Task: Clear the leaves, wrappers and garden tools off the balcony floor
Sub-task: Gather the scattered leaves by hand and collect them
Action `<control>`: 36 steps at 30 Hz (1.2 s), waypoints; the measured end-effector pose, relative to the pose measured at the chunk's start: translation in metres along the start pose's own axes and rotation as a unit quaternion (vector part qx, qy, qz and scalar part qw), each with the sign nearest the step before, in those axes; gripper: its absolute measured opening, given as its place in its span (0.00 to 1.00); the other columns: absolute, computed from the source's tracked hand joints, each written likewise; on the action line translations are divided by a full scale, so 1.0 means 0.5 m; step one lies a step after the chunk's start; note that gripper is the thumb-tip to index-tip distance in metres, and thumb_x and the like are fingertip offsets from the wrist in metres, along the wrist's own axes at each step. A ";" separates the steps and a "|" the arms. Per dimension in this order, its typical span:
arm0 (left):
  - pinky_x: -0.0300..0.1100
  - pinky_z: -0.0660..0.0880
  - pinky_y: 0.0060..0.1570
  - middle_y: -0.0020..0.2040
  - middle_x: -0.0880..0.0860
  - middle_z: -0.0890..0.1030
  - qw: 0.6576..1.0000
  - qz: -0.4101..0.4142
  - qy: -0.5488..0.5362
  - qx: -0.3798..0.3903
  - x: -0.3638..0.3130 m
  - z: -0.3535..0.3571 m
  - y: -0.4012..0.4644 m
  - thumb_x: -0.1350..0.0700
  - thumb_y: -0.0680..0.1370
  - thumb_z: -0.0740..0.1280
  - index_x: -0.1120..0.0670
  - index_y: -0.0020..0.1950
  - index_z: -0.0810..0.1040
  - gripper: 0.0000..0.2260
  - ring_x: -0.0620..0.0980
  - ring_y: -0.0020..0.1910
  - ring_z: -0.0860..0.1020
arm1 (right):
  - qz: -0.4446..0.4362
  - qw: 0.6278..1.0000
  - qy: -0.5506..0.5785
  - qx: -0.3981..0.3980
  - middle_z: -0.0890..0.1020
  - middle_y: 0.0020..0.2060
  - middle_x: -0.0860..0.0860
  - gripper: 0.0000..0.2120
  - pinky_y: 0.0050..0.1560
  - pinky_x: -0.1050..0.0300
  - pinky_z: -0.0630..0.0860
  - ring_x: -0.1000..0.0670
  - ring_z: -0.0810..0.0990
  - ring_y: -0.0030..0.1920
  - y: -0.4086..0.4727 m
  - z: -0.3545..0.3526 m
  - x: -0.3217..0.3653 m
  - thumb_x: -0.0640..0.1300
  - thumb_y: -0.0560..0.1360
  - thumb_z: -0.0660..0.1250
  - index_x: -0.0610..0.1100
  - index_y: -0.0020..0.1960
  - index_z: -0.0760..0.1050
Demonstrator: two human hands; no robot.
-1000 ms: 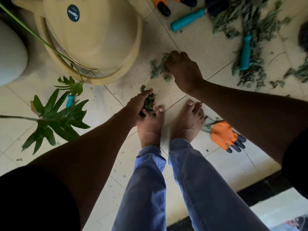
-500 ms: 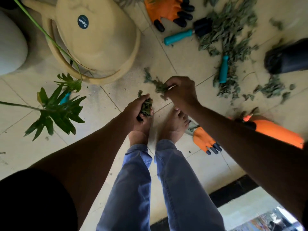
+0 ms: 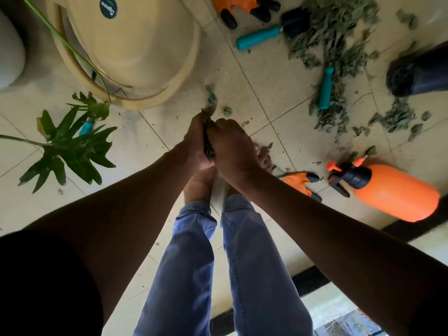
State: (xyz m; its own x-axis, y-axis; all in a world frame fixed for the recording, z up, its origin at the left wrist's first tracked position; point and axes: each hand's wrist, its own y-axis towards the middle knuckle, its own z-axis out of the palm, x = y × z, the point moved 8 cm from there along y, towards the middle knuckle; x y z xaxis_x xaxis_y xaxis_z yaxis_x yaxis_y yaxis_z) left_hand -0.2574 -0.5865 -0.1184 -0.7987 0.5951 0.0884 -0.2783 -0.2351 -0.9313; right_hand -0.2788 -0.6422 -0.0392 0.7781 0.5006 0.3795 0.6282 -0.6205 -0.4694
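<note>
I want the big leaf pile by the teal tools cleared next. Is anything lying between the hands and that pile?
Nothing visible blocks the way. Both hands, left hand and right hand, press a leaf clump between them. Bare tile with a few scraps separates them from the leaf pile. Two teal-handled tools lie in it.

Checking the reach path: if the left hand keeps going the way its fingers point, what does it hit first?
Likely the small loose clump of grey-green dry leaves just past the left hand, then the cream plastic planter's rim. Depth is unclear.

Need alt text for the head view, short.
Left hand and right hand grip a clump of dry leaves together above bare feet. More leaves, teal-handled tools and an orange sprayer lie on the tiles.
</note>
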 end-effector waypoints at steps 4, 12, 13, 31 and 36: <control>0.43 0.70 0.38 0.27 0.52 0.73 0.999 0.026 0.000 -0.031 -0.017 0.002 -0.001 0.43 0.83 0.59 0.54 0.31 0.68 0.24 0.49 0.31 0.73 | 0.039 0.999 0.027 0.012 0.78 0.60 0.44 0.15 0.56 0.54 0.76 0.45 0.77 0.61 -0.009 0.010 0.028 0.37 0.80 0.62 0.40 0.66 0.74; 0.35 0.64 0.23 0.23 0.50 0.67 0.994 0.104 0.035 -0.028 -0.025 -0.005 0.016 0.59 0.86 0.53 0.54 0.32 0.64 0.21 0.44 0.21 0.68 | 0.050 0.994 0.074 -0.058 0.83 0.42 0.47 0.09 0.35 0.54 0.72 0.42 0.84 0.40 -0.005 -0.056 0.003 0.40 0.80 0.64 0.43 0.60 0.69; 0.38 0.67 0.28 0.26 0.52 0.70 0.994 0.108 0.018 -0.013 -0.024 -0.004 0.020 0.60 0.86 0.53 0.55 0.33 0.68 0.20 0.46 0.25 0.71 | 0.047 0.992 0.092 -0.070 0.83 0.41 0.47 0.07 0.36 0.54 0.72 0.42 0.84 0.40 0.006 -0.062 -0.002 0.40 0.80 0.64 0.44 0.57 0.70; 0.31 0.63 0.15 0.33 0.50 0.76 0.996 -0.025 0.008 -0.081 -0.014 -0.179 0.060 0.49 0.78 0.70 0.52 0.39 0.73 0.12 0.44 0.25 0.75 | -0.176 0.959 -0.200 0.094 0.69 0.68 0.40 0.25 0.46 0.45 0.77 0.36 0.71 0.64 0.202 0.112 -0.132 0.31 0.70 0.69 0.42 0.65 0.72; 0.31 0.63 0.16 0.32 0.49 0.76 0.997 -0.031 0.005 -0.071 -0.010 -0.186 0.066 0.49 0.78 0.70 0.52 0.34 0.74 0.14 0.44 0.25 0.75 | -0.130 0.979 -0.122 0.104 0.70 0.63 0.41 0.23 0.44 0.50 0.80 0.40 0.72 0.61 0.179 0.114 -0.165 0.44 0.72 0.73 0.40 0.65 0.72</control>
State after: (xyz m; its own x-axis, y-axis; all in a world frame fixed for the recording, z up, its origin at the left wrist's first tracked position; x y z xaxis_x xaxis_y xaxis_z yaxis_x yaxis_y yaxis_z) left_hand -0.2132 -0.5257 -0.1825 -0.7769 0.6130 0.1436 -0.2475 -0.0877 -0.9649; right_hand -0.2868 -0.7049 -0.1580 0.5530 0.7697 0.3189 0.7718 -0.3292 -0.5439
